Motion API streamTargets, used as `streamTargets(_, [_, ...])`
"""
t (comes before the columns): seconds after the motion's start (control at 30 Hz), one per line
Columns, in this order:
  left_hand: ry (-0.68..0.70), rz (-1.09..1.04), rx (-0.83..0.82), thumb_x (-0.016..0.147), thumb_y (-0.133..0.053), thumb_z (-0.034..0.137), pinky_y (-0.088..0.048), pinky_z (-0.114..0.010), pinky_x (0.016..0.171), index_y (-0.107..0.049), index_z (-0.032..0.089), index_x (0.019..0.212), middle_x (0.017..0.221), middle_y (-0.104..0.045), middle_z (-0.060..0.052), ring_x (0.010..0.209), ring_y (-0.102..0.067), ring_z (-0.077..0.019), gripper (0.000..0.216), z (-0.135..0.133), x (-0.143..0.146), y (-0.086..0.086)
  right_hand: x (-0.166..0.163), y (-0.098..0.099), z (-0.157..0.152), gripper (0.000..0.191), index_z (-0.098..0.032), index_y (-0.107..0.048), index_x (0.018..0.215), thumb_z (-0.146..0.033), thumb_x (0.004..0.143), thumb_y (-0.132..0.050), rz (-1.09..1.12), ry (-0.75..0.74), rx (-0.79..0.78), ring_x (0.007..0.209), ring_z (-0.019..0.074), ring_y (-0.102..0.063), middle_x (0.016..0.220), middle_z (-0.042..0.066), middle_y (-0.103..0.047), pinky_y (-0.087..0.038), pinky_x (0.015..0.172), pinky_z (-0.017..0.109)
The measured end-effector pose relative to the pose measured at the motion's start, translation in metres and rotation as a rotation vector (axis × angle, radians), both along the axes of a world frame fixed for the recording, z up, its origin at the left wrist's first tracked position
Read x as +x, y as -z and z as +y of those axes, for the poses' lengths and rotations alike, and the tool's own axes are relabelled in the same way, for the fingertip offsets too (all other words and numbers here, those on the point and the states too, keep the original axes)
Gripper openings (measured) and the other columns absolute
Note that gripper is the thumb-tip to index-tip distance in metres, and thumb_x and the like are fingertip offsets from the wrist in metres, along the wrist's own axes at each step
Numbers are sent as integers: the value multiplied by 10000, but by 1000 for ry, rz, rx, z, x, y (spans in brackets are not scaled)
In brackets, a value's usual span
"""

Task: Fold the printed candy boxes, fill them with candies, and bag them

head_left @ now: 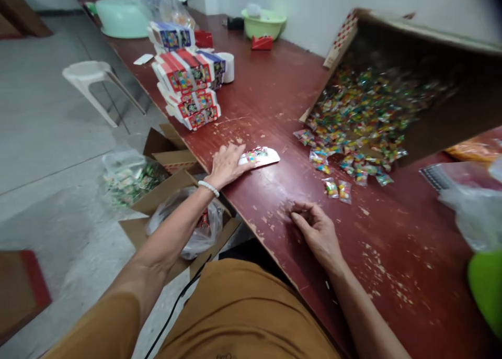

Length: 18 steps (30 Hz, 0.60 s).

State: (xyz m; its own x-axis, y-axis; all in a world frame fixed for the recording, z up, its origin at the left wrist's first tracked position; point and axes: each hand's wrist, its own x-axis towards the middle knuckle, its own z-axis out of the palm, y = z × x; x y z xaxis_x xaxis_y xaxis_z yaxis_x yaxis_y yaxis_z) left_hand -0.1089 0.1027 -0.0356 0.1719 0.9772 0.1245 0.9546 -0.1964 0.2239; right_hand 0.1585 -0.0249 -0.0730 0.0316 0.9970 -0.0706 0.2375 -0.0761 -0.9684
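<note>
My left hand is closed on a small printed carton lying on the red table, its thumb along the near side. The carton's white end flap points right, and colourful printing shows on it. A pale bead bracelet circles that wrist. Lower and to the right, my right hand rests over the table with fingers curled and thumb near the index tip; whatever may be between them does not show. Two small clear candy packets lie beyond it. More candy packets spill from a tipped cardboard box.
Stacks of red and blue printed cartons stand at the table's left edge, beside a white roll. Farther back are a green basin and a red tape dispenser. Open boxes with bags and a white stool are on the floor.
</note>
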Motion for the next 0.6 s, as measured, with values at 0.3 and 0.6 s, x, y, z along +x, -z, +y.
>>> streamTargets(0.3, [51, 173, 32, 894, -548, 625, -405, -443, 823, -616, 235, 1308, 1318, -552, -177, 1125, -495, -376, 573, 4, 6, -6, -6, -5, 2, 265, -185, -672, 1003, -397, 845, -650, -110, 25, 80, 623, 159, -543, 730, 8, -633, -441, 610, 288])
streamTargets(0.6, [95, 264, 162, 913, -546, 494, -391, -427, 784, -672, 150, 1100, 1113, -639, -201, 1049, -543, -368, 411, -3, 15, -5, -8, -3, 5, 200, -197, -682, 941, -352, 816, -661, -76, 34, 112, 655, 158, -572, 778, 15, -664, -463, 626, 284])
